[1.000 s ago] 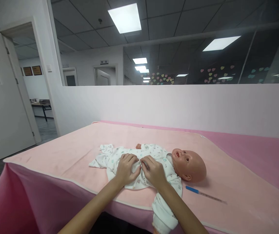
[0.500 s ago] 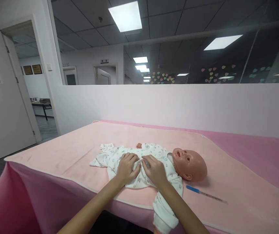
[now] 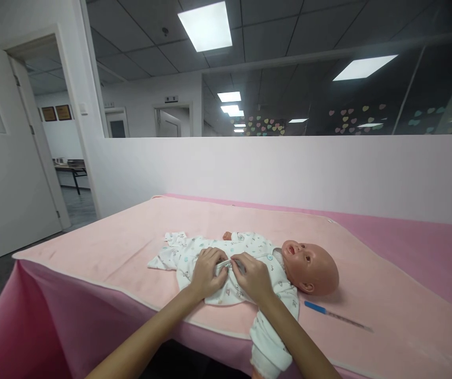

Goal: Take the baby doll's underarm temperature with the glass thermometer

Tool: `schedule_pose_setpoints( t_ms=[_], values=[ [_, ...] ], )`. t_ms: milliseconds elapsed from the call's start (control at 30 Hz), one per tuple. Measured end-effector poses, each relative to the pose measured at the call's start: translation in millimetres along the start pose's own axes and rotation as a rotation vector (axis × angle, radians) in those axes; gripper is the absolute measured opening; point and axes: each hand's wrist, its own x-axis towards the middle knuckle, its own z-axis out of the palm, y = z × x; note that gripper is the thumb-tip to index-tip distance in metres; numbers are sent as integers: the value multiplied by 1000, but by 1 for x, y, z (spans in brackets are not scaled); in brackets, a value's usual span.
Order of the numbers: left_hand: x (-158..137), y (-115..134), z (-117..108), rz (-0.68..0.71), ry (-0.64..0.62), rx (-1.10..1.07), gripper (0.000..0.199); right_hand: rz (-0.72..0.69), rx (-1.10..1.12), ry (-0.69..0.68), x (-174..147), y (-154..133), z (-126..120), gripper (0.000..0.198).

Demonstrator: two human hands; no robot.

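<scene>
A baby doll [image 3: 316, 267] lies on its back, its head to the right, dressed in a white printed baby outfit [image 3: 226, 292]. My left hand [image 3: 209, 271] rests at the doll's middle, thumb and fingers closed on the front of the cloth. Right beside it, my right hand [image 3: 252, 275] pinches the same front edge near the chest. Whatever fastening lies under the fingertips is hidden. One sleeve hangs over the table's near edge below my right forearm. The doll's far hand [image 3: 227, 236] shows beyond the body.
A thin stick-like item with a blue end [image 3: 339, 317], perhaps a thermometer, lies right of the doll. Beneath everything is a pale pink sheet [image 3: 123, 231] over a darker pink cover [image 3: 415, 242]. A low white wall [image 3: 289, 173] stands behind, and an open door [image 3: 12, 158] is at left.
The view has shifted slightly, moving everything a little to the right. Both hands stay at the outfit's front, with small finger movements there.
</scene>
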Motion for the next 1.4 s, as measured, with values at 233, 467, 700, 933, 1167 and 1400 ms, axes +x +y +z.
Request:
schedule_pose_setpoints(
  t_ms=[233, 467, 700, 933, 1167, 1400],
  values=[
    [-1, -2, 2, -31, 27, -61, 6, 39, 7, -13, 1, -2, -1, 17],
    [-1, -4, 2, -34, 38, -105, 7, 68, 14, -4, 0, -2, 0, 16],
    [-2, -7, 4, -28, 65, -118, 8, 57, 6, 4, 0, -2, 0, 17],
    [-3, -11, 4, -74, 173, -50, 11, -6, -74, 38, -1, 1, 1, 19],
    [-1, -13, 5, -179, 310, 32, 7, -102, -276, 84, -2, -1, -2, 22],
    [-2, -3, 4, 91, 213, 126, 21, -43, -414, 138, 0, -2, -4, 24]
  ],
)
